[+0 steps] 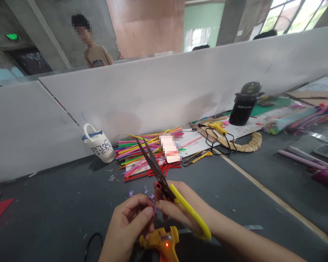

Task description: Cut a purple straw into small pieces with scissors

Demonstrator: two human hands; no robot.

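My right hand (177, 207) is wrapped round a pair of scissors (160, 174) with yellow handles; the dark blades point up and away, slightly apart. By its fingertips shows a small red ring-like piece (158, 186), partly hidden. My left hand (133, 220) is closed in a pinch, its fingertips meeting those of my right hand at a small purple piece (155, 209). What kind of piece it is, I cannot make out. Just below both hands lies a yellow glue gun (164, 240) with a red light on. Purple scraps (131, 193) are scattered beyond my left hand.
Colourful pipe cleaners (136, 153) lie in a pile ahead, beside a yellow utility knife (198, 159). A white cup (100, 145) and a black tumbler (243, 105) stand near the white partition (153, 87). Another glue gun (218, 127) lies right. A person (98, 54) is behind the partition.
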